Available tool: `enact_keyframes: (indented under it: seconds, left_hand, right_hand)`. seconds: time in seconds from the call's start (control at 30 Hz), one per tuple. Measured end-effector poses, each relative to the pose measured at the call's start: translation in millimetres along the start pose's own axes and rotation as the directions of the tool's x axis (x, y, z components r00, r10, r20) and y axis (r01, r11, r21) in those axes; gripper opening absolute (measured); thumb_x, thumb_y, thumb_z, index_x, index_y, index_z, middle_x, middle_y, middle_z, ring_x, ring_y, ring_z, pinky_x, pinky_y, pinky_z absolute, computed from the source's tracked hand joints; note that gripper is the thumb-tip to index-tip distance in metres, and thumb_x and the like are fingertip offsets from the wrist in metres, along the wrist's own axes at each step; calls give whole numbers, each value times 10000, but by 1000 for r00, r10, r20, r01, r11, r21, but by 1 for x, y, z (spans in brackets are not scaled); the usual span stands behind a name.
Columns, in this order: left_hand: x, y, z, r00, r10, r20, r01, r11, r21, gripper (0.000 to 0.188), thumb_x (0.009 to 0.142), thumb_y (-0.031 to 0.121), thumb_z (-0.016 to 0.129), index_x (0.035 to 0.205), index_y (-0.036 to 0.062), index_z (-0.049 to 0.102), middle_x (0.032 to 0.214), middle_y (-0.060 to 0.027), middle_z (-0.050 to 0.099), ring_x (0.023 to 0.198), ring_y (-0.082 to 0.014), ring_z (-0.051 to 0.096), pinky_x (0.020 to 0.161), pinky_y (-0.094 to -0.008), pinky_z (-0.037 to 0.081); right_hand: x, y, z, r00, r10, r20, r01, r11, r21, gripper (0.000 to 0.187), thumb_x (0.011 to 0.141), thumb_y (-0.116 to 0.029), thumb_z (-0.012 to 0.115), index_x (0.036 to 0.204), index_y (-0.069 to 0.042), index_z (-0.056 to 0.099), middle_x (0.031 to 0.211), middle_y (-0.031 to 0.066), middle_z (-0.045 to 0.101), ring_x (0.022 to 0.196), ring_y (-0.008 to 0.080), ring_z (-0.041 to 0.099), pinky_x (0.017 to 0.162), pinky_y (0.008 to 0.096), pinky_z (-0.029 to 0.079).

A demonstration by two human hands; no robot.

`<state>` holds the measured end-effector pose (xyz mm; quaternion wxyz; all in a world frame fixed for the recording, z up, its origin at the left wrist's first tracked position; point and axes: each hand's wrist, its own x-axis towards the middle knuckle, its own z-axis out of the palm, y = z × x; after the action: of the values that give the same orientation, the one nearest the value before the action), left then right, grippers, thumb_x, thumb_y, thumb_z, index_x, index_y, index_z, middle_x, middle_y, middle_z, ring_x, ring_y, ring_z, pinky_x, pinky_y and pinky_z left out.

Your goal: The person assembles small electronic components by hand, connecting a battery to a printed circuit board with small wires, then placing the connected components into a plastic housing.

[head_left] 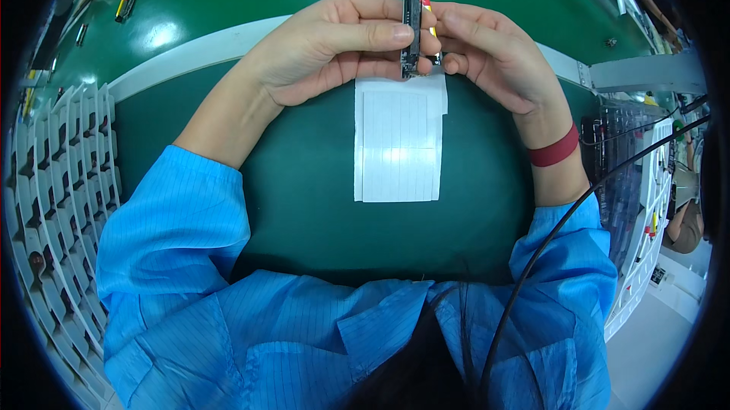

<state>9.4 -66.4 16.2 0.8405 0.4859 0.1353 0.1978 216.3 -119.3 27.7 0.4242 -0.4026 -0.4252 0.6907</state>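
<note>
My left hand (327,49) pinches a narrow black strip-shaped part (411,30), held upright between thumb and fingers above the far end of the paper. It looks like an electronic board with a long connector along it. Just behind its right side shows a small red and yellow piece (428,11); whether the two are joined I cannot tell. My right hand (490,49), a dark red band on its wrist, is curled in close with fingertips at that piece. What those fingers grip is partly hidden. Below lies a white sheet of lined labels (401,147) on the green mat.
White slotted racks (65,205) stand at the left, with another rack (646,220) at the right. A pale curved rim (198,52) crosses the table. Beyond it lie small red, yellow and black parts (125,7). A black cable (563,216) hangs across the right side.
</note>
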Motion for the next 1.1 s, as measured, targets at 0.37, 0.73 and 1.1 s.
enact_keyframes:
  seconds: [0.37, 0.73, 1.1]
  left_hand:
    - [1, 0, 1, 993, 24, -111, -13, 995, 101, 300, 835, 170, 572, 1081, 3, 528, 930, -91, 609, 854, -157, 601, 802, -269, 486]
    - [1, -4, 5, 991, 48, -124, -32, 991, 130, 303, 838, 183, 569, 1078, 3, 529, 959, -99, 610, 863, -143, 589, 807, -254, 476]
    - [-3, -6, -1, 999, -44, 31, 43, 999, 7, 331, 842, 198, 561, 1085, -20, 507, 985, -143, 604, 882, -157, 593, 833, -268, 470]
  right_hand:
    - [-5, -2, 3, 999, 3, -44, 10, 963, 269, 231, 865, -90, 486, 1036, 52, 550, 958, 133, 609, 831, 165, 606, 747, 274, 510]
    - [-5, 6, 28, 835, -486, -258, 303, 798, -521, 122, 755, -63, 643, 830, 4, 574, 746, 46, 615, 577, 51, 541, 532, 164, 424]
    - [-7, -5, 4, 992, -110, 60, 112, 993, -29, 347, 815, -122, 601, 1120, 30, 535, 926, 77, 617, 731, 88, 565, 627, 189, 460]
